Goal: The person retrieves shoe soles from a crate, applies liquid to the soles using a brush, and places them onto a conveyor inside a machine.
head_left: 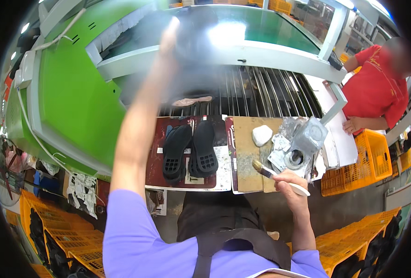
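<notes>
My right hand (292, 191) is closed round a brush (264, 170) with a white handle, its pale bristles pointing left over a brown cardboard sheet (249, 153). My left arm stretches far forward to the green conveyor belt (270, 30). A hazy smear covers my left hand (168, 39), so its fingers are unclear; a blurred dark shape (196, 34) lies beside it. Between my arms, black shoe soles rest side by side on a dark red board: a left stack (177, 148) and a right stack (205, 148).
Right of the cardboard lie a white lump (262, 135), a tape roll (294, 159) and a grey container (311, 134). Metal rollers (265, 90) run behind. A green machine (75, 92) stands left. A person in red (372, 88) stands right, beside an orange crate (358, 162).
</notes>
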`<move>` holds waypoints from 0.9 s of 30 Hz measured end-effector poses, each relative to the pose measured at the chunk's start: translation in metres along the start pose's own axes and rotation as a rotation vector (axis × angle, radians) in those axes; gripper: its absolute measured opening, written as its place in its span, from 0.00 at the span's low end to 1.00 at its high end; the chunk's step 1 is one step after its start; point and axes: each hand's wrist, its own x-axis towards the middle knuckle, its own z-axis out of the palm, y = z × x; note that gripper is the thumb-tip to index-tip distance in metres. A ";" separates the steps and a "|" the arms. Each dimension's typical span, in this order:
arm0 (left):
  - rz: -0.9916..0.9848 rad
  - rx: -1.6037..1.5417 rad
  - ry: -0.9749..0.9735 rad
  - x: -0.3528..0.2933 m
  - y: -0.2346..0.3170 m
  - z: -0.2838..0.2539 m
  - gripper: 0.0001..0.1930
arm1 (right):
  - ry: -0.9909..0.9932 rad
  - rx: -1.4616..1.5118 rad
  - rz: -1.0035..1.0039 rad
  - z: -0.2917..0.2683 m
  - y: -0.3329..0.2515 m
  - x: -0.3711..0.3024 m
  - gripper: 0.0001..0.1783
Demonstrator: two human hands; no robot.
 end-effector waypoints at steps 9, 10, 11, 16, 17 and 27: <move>0.333 0.948 0.515 0.007 -0.084 -0.067 0.29 | 0.340 -0.438 0.164 -0.058 0.026 -0.018 0.09; 0.414 1.127 0.446 -0.006 -0.087 -0.072 0.28 | 0.383 -0.491 0.170 -0.068 0.023 -0.009 0.08; 0.501 1.319 0.408 -0.010 -0.089 -0.066 0.28 | 0.423 -0.528 0.217 -0.084 0.022 -0.002 0.08; 0.671 1.830 0.347 0.040 -0.061 -0.111 0.30 | 0.437 -0.530 0.369 -0.142 0.041 0.038 0.09; 0.551 1.825 0.311 0.051 -0.061 -0.119 0.31 | 0.396 -0.575 0.411 -0.144 0.045 0.040 0.09; 0.070 1.805 0.391 0.027 -0.057 -0.106 0.22 | 0.144 -1.002 0.150 -0.109 0.063 0.027 0.11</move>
